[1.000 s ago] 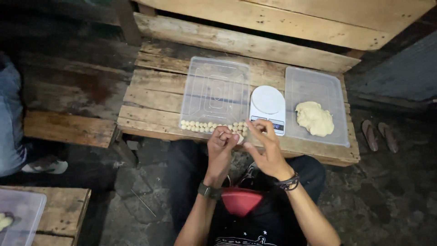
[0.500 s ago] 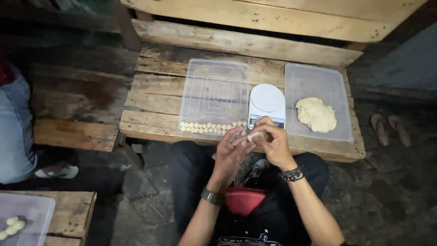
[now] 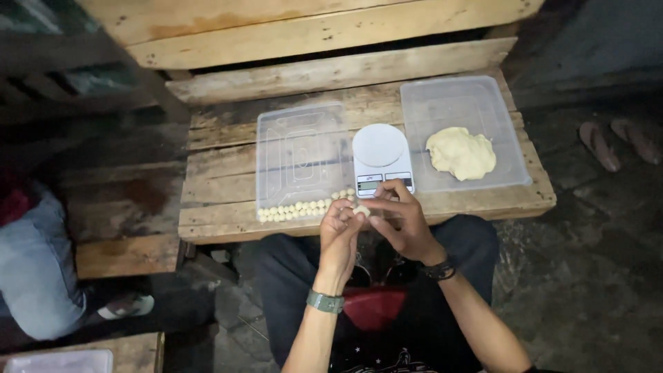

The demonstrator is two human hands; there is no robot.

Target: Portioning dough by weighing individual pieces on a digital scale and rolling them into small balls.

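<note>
So we've got a tiny pale dough bit (image 3: 361, 210), soft and roundish, pinched between the fingertips of both hands just past the near edge of the table (image 3: 221, 186). Left hand (image 3: 340, 228) has its fingers curled up around the bit, right hand (image 3: 400, 217) closes on it from the other side with thumb and forefinger. It's so small we can barely make out its shape, and the fingers hide most of it.

Right behind the hands there's a row of little dough balls (image 3: 304, 206), smooth and cream-coloured, lined along the near edge of a clear plastic tray (image 3: 300, 148) with ribbed moulding. Next to that sits a white kitchen scale (image 3: 382, 157) with a round flat platform; its display is too small for us to read. Further right, a second clear tray (image 3: 469, 103) holds a lumpy yellowish dough mass (image 3: 461, 153).

The table is rough, weathered planks with gaps. Off to the right, a pair of sandals (image 3: 618, 141) on the dark floor, hard to make out. At far left someone's jeans-clad leg (image 3: 34, 266) is cut off by the frame
</note>
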